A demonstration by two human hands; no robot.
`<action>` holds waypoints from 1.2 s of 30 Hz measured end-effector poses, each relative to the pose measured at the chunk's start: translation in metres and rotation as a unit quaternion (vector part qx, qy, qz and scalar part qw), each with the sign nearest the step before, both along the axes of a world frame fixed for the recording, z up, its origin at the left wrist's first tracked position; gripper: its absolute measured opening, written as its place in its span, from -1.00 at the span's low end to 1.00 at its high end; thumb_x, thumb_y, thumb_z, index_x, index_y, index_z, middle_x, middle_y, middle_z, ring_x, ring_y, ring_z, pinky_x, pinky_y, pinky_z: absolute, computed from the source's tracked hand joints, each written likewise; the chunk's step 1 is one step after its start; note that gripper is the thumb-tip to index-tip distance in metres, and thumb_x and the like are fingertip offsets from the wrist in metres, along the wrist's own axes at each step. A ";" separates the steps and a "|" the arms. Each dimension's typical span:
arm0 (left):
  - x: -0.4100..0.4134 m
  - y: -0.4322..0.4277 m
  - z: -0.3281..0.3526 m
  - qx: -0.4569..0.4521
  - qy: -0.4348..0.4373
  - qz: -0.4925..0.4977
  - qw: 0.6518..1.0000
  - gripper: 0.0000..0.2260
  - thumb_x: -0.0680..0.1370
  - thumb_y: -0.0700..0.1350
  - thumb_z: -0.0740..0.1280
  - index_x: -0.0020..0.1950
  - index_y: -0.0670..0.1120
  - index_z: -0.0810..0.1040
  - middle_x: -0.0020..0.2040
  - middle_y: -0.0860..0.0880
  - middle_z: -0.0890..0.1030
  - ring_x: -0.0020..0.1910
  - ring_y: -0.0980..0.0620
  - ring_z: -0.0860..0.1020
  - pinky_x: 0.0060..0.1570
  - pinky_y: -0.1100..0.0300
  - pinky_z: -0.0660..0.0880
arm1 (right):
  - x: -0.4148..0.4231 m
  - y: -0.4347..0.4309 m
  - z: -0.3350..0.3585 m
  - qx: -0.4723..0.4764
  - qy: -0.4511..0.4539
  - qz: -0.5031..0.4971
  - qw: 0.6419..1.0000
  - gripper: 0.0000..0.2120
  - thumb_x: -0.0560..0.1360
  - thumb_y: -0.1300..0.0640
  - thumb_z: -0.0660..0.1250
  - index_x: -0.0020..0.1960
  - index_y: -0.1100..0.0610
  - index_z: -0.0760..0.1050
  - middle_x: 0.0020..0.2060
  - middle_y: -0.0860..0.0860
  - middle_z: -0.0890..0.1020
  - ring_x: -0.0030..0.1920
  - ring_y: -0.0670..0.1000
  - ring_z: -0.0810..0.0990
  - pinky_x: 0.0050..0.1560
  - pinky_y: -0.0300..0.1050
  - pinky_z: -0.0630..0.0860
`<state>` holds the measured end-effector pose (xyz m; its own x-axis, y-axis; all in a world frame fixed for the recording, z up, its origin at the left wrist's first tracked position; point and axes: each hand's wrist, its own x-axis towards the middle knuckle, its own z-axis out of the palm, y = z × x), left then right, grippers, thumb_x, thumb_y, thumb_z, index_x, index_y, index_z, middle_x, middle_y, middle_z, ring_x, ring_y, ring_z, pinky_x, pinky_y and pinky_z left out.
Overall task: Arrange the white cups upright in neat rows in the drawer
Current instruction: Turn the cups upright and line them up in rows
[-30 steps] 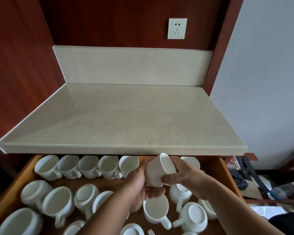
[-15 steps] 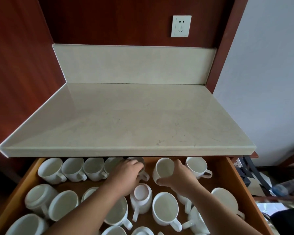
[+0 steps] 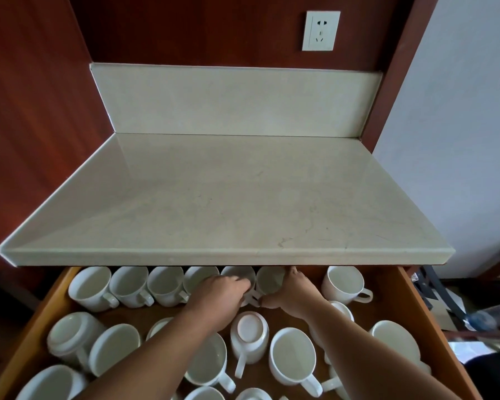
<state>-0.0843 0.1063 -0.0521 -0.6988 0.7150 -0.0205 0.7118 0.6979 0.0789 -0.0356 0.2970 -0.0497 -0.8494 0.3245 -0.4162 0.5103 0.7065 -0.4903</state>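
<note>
Drawer (image 3: 52, 307) stands open under a pale stone counter (image 3: 228, 197), loaded with white cups. The back row is upright, rims partly tucked under the counter edge. The leftmost cup (image 3: 90, 287) is followed by three more packed side by side, handles toward the near right. Next come the fifth cup (image 3: 237, 277) and the sixth cup (image 3: 269, 280), close together, then a gap, then a lone cup (image 3: 342, 284) with its handle pointing right. Left hand (image 3: 221, 290) lies on the fifth cup, fingers curled over its near rim by the handle. Right hand (image 3: 293, 291) grips the sixth cup, thumb on the near side, fingers wrapped round the far side. Nearer rows are unsorted. An overturned cup (image 3: 250, 330) sits base up just in front of the hands, and a second overturned cup (image 3: 72, 333) is at the left. A big upright cup (image 3: 293, 353) is near the right forearm, with others tilted or partly hidden by the arms. White wall socket (image 3: 321, 30) is on the dark wood panel above. Clutter (image 3: 445, 301) on the floor at right is too blurred to read.
</note>
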 end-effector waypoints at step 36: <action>0.057 0.063 0.037 0.166 -0.298 -0.036 0.939 -0.19 0.36 0.17 0.61 0.52 0.35 0.29 0.42 0.36 0.30 0.35 0.31 0.36 0.33 0.27 0.36 | 0.107 0.096 0.058 -0.153 0.082 -0.103 0.980 -0.38 0.33 -0.03 0.62 0.32 -0.03 0.49 0.11 0.02 0.62 -0.01 0.05 0.68 -0.03 -0.03 0.70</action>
<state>-0.0268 0.1694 -0.0155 -0.5824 0.7968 -0.1609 0.5168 0.5157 0.6833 0.0718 0.3934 0.0080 -0.8425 0.3770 -0.3847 0.5235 0.4046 -0.7499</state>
